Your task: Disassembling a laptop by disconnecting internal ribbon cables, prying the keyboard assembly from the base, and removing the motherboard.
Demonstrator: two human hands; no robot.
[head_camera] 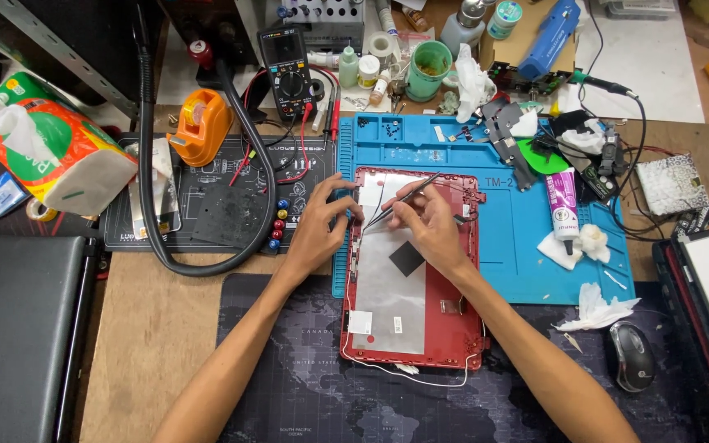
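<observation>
A red laptop lid shell [453,328] lies inside-up, half on a blue silicone work mat [527,246]. Silver foil [391,295] with a black square pad [406,258] lines its inside. My right hand [430,230] grips thin metal tweezers [408,197], their tips pointing down-left at the shell's left edge. My left hand [319,227] rests on that edge, fingertips close to the tweezer tips. A thin white cable [420,379] runs along the shell's lower rim.
A black multimeter [287,61], an orange tape dispenser [198,123] and a black hose [207,262] sit to the left. A closed grey laptop [18,328] lies far left. A glue tube [563,203], crumpled tissues [596,308] and a mouse [632,354] lie to the right.
</observation>
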